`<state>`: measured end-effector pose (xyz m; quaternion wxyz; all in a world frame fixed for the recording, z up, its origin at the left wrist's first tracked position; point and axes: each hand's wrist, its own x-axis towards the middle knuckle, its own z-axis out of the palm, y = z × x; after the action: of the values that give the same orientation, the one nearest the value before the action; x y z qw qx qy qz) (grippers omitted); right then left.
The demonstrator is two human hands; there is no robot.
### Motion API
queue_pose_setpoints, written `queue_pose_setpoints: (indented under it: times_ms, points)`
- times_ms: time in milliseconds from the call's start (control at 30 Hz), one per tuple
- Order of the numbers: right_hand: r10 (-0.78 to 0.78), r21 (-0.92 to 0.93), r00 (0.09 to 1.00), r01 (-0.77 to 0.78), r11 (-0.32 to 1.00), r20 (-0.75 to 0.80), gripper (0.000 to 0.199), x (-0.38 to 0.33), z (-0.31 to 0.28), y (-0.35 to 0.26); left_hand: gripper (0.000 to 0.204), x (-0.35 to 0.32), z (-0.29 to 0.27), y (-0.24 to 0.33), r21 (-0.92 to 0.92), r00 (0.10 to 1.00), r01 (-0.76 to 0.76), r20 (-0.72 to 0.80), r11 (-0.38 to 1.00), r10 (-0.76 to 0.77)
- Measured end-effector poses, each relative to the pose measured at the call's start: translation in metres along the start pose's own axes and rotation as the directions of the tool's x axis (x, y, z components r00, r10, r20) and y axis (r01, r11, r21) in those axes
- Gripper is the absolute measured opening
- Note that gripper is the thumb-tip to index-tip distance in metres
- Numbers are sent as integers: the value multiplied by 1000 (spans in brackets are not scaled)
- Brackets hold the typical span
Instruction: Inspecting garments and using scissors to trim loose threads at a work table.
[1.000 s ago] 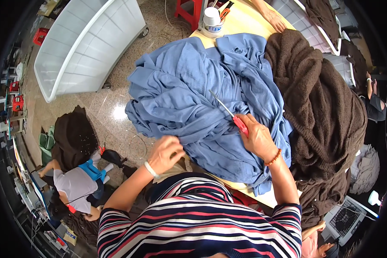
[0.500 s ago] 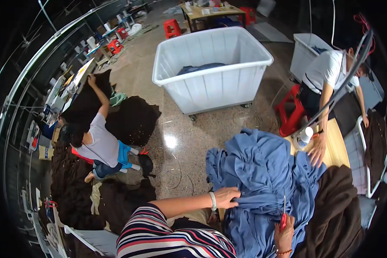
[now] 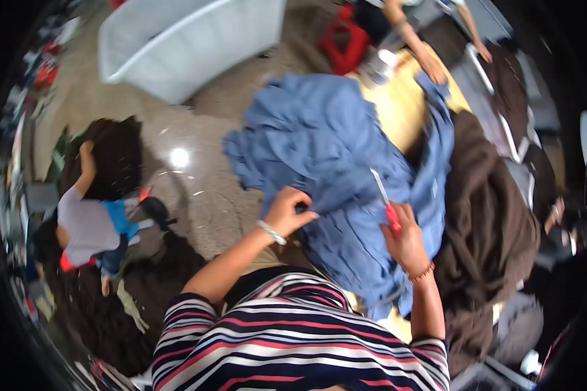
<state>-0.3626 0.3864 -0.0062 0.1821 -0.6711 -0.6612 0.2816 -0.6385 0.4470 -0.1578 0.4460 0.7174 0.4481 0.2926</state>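
Pinching a fold of the blue cloth [image 3: 332, 150], the left hand [image 3: 285, 212] has its fingers closed on it near the bench [image 3: 398, 107] edge. Right hand [image 3: 406, 238] grips red-handled scissors [image 3: 386, 202], blades over the cloth; brown cloth [image 3: 486, 221] lies right.

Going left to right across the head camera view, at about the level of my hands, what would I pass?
Seated person in a grey top → left hand gripping the blue fabric → red-handled scissors in the right hand → brown fabric.
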Motion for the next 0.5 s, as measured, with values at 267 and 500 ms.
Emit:
queue_pose_setpoints:
  times_ms: [267, 500]
  points:
    - [100, -40, 988, -96, 995, 115, 50, -40, 1, -19, 37, 1, 7, -8, -794, 830, 540, 446, 280, -335]
    - [-26, -137, 987, 48, 989, 158, 42, -50, 11, -36, 26, 2, 10, 0, -820, 773, 560, 567, -114, -285]
